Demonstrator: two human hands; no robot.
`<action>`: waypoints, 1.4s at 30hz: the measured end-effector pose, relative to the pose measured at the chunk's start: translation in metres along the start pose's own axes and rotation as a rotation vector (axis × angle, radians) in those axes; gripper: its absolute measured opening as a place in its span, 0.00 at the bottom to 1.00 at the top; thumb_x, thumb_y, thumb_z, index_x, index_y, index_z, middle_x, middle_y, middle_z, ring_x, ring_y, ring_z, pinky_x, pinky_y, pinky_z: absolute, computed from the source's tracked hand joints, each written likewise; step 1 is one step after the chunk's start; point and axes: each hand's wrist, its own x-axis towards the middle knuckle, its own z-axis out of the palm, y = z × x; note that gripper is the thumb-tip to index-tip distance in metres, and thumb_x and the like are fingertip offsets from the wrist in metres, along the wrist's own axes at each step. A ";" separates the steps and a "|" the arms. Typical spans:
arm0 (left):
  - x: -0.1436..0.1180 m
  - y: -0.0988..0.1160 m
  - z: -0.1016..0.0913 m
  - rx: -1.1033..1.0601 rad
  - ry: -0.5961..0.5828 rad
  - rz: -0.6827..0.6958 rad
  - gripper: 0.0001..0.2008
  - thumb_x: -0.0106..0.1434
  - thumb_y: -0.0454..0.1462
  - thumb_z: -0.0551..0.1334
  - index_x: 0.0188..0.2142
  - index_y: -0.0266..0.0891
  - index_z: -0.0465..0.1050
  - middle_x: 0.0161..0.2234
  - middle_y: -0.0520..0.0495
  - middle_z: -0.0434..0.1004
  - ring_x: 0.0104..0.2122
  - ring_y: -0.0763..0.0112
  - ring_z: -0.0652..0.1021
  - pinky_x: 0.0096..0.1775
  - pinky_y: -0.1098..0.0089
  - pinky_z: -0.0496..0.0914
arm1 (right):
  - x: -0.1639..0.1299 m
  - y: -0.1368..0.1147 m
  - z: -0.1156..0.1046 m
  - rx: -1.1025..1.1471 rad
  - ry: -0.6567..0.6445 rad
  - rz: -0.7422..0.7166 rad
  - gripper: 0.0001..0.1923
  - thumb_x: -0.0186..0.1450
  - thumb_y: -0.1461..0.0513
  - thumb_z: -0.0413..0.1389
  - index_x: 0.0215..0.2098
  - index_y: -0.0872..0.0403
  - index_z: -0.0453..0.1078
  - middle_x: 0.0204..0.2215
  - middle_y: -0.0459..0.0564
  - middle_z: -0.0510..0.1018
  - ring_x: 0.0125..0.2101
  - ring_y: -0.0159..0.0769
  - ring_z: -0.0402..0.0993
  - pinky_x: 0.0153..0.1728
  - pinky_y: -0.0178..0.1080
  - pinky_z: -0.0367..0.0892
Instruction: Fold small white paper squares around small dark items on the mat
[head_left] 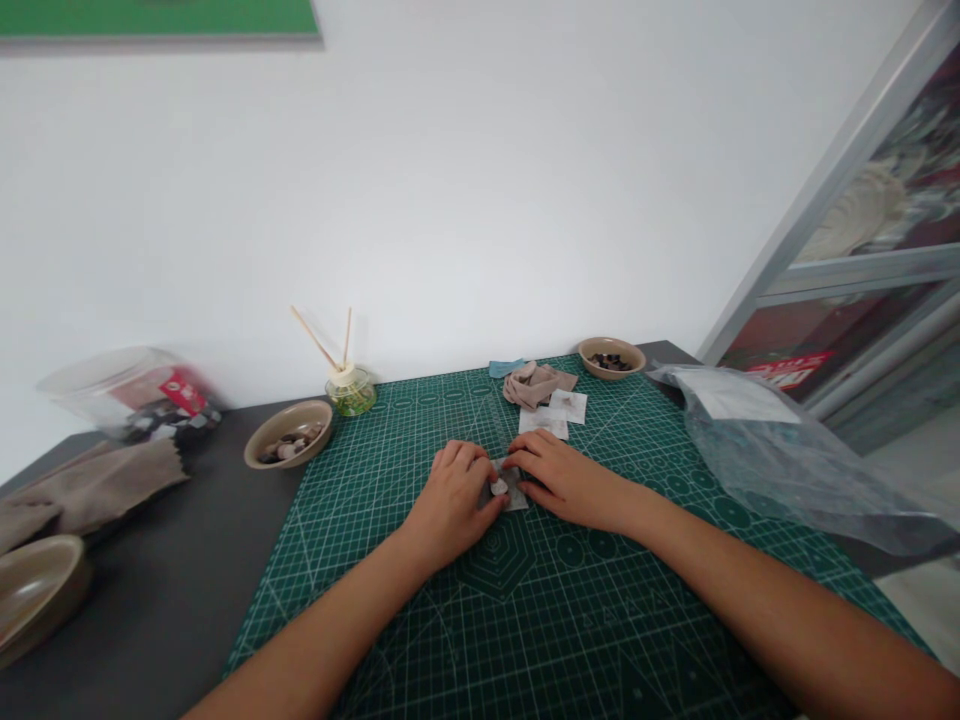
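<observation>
Both my hands rest on a green cutting mat (525, 620) at the middle of the table. My left hand (450, 495) and my right hand (559, 480) meet over a small grey packet (514, 492) with a pale button-like piece (499, 487) on it. Fingertips of both hands press on the packet. Just beyond lie two small white packets (559, 412) and a bunched beige cloth (534, 383).
A tan bowl of dark pieces (611, 358) sits at the mat's far right. Another tan bowl (289, 432) of mixed pieces and a reed diffuser (350, 388) stand at the left. A clear plastic bag (780, 450) lies right; a plastic jar (135, 395) and cloth far left.
</observation>
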 end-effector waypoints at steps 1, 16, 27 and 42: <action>0.000 0.001 0.000 -0.002 -0.007 0.016 0.07 0.57 0.34 0.65 0.34 0.39 0.67 0.41 0.45 0.69 0.44 0.58 0.68 0.46 0.55 0.65 | 0.000 0.000 0.000 0.000 0.000 -0.001 0.14 0.64 0.69 0.51 0.48 0.56 0.66 0.45 0.55 0.67 0.47 0.43 0.63 0.49 0.48 0.63; -0.001 0.003 0.000 -0.032 -0.030 0.084 0.08 0.60 0.30 0.59 0.39 0.40 0.67 0.41 0.46 0.70 0.44 0.60 0.67 0.48 0.56 0.66 | 0.000 0.000 0.000 0.012 0.011 -0.006 0.14 0.64 0.68 0.51 0.48 0.56 0.66 0.45 0.56 0.68 0.47 0.44 0.63 0.49 0.49 0.64; 0.000 -0.002 0.002 -0.018 0.000 0.019 0.11 0.58 0.41 0.65 0.35 0.38 0.65 0.38 0.46 0.68 0.42 0.59 0.68 0.46 0.56 0.66 | 0.000 0.000 0.001 -0.001 -0.002 -0.005 0.14 0.64 0.68 0.52 0.49 0.57 0.66 0.45 0.56 0.67 0.47 0.43 0.63 0.49 0.48 0.63; -0.002 0.001 0.000 -0.034 -0.009 0.044 0.07 0.59 0.32 0.59 0.39 0.40 0.65 0.42 0.45 0.69 0.44 0.59 0.68 0.47 0.55 0.65 | 0.000 0.000 0.000 0.016 0.010 -0.010 0.14 0.64 0.68 0.51 0.48 0.55 0.66 0.45 0.56 0.68 0.48 0.44 0.62 0.49 0.49 0.64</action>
